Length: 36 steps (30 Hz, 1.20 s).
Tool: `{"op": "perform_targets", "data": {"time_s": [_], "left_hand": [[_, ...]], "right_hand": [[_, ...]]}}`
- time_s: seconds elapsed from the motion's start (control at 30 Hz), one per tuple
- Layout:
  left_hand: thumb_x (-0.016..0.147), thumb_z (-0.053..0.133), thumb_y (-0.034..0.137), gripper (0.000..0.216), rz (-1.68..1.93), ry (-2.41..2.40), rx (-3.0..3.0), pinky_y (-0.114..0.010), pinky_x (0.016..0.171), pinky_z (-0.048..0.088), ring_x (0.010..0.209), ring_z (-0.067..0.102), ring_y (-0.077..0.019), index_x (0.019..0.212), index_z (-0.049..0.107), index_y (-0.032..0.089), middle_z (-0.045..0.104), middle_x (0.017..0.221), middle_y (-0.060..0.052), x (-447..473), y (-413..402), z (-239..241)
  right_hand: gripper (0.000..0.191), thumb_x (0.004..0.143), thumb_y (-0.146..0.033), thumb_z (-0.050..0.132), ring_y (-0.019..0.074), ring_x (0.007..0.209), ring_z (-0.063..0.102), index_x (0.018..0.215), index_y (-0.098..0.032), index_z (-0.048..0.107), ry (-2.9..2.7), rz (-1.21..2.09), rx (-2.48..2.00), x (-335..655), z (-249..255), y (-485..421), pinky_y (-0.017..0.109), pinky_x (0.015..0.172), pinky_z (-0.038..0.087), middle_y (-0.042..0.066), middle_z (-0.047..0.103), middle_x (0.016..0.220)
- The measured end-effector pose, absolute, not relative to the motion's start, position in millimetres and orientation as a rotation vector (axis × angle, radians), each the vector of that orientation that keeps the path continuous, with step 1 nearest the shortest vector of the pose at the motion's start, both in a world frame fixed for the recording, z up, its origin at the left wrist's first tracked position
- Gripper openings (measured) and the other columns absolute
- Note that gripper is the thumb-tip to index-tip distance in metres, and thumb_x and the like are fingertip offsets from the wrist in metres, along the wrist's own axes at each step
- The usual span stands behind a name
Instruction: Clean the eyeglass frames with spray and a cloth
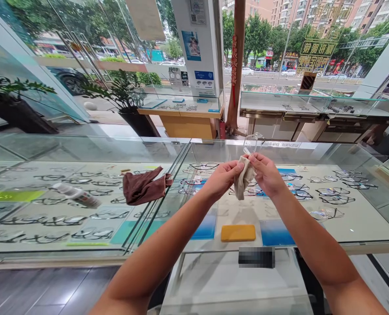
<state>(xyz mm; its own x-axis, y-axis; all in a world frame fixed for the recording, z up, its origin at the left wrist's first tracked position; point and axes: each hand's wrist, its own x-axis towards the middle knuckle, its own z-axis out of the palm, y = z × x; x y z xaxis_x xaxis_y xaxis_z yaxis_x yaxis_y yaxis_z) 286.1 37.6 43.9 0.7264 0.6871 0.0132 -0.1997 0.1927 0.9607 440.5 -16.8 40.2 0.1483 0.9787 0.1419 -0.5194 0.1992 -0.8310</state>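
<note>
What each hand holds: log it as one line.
left hand: pinching beige cloth | right hand: pinching clear glasses beside the cloth | nearby: brown cloth, orange case

Grey tiled floor (56,286), glass counters (361,218), tall windows (299,24) (green trees (258,37) beyond) in daylight.

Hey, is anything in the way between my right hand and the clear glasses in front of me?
Nothing visible blocks your right hand from the clear glasses, which show just above it. The beige cloth, bunched between it and your left hand, hangs lower; whether a fold lies inside the grip is hidden.
</note>
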Motion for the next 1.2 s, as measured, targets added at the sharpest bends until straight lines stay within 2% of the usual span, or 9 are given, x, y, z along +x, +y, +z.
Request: {"op": "perform_targets", "data": {"time_s": [0.1,0.2,0.33,0.6,0.73,0.87,1.03,1.2], "left_hand": [[0.071,0.093,0.057,0.054,0.593,0.444,1.150,-0.020,0.057,0.045,0.060,0.058,-0.0095,0.096,0.075,0.012,0.067,0.073,-0.001,283.4,36.2,47.8],[0.067,0.097,0.051,0.053,0.558,0.466,1.102,-0.020,0.055,0.048,0.060,0.060,-0.0100,0.097,0.075,0.013,0.067,0.072,0.000,280.9,35.5,51.0],[0.061,0.101,0.045,0.054,0.552,0.498,1.122,-0.024,0.063,0.056,0.068,0.066,-0.0129,0.097,0.075,0.013,0.071,0.082,-0.002,280.5,35.6,51.4],[0.059,0.102,0.041,0.048,0.655,0.511,1.133,-0.022,0.061,0.048,0.064,0.061,-0.0102,0.084,0.073,0.013,0.068,0.075,0.000,284.8,34.4,47.3],[0.056,0.103,0.040,0.056,0.592,0.498,1.142,-0.021,0.060,0.045,0.061,0.059,-0.0087,0.095,0.075,0.012,0.067,0.073,0.001,282.6,33.9,50.6],[0.054,0.104,0.042,0.062,0.549,0.478,1.189,-0.023,0.063,0.049,0.065,0.062,-0.0112,0.101,0.076,0.011,0.068,0.078,-0.001,281.9,31.8,52.4],[0.057,0.101,0.046,0.053,0.614,0.469,1.254,-0.023,0.064,0.047,0.067,0.060,-0.0110,0.088,0.075,0.011,0.065,0.076,-0.001,287.6,25.6,46.0],[0.064,0.098,0.049,0.049,0.831,0.444,1.317,-0.022,0.068,0.046,0.072,0.056,-0.0107,0.086,0.074,0.013,0.062,0.079,0.000,294.1,18.5,41.5]], "right_hand": [[0.046,0.061,-0.052,0.099,0.0109,0.071,0.062,0.088,-0.021,0.079,-0.790,1.290,-0.692,441.0,41.7,-18.0,0.025,0.067,0.050,-0.002,0.073,0.079],[0.045,0.062,-0.051,0.099,0.0096,0.068,0.060,0.085,-0.019,0.079,-0.801,1.272,-0.693,441.7,42.9,-18.9,0.023,0.064,0.048,-0.002,0.072,0.077],[0.046,0.060,-0.053,0.100,0.0085,0.067,0.059,0.083,-0.019,0.078,-0.801,1.256,-0.716,441.2,44.3,-19.5,0.022,0.061,0.045,-0.002,0.070,0.075],[0.048,0.061,-0.054,0.099,0.0102,0.068,0.060,0.084,-0.018,0.077,-0.815,1.280,-0.727,439.0,43.7,-20.8,0.024,0.063,0.047,-0.001,0.071,0.077],[0.048,0.061,-0.054,0.099,0.0099,0.068,0.058,0.084,-0.018,0.078,-0.800,1.281,-0.721,440.4,43.9,-21.6,0.023,0.061,0.045,0.000,0.070,0.080],[0.048,0.060,-0.055,0.099,0.0104,0.069,0.058,0.083,-0.019,0.078,-0.807,1.273,-0.717,440.7,44.2,-21.2,0.023,0.061,0.046,0.000,0.069,0.081],[0.044,0.063,-0.054,0.097,0.0112,0.071,0.057,0.081,-0.020,0.077,-0.812,1.288,-0.670,436.4,43.1,-21.3,0.024,0.064,0.049,0.000,0.068,0.082],[0.044,0.063,-0.053,0.098,0.0106,0.071,0.058,0.081,-0.020,0.074,-0.765,1.343,-0.597,428.5,41.1,-22.9,0.023,0.064,0.051,-0.001,0.068,0.085]]}}
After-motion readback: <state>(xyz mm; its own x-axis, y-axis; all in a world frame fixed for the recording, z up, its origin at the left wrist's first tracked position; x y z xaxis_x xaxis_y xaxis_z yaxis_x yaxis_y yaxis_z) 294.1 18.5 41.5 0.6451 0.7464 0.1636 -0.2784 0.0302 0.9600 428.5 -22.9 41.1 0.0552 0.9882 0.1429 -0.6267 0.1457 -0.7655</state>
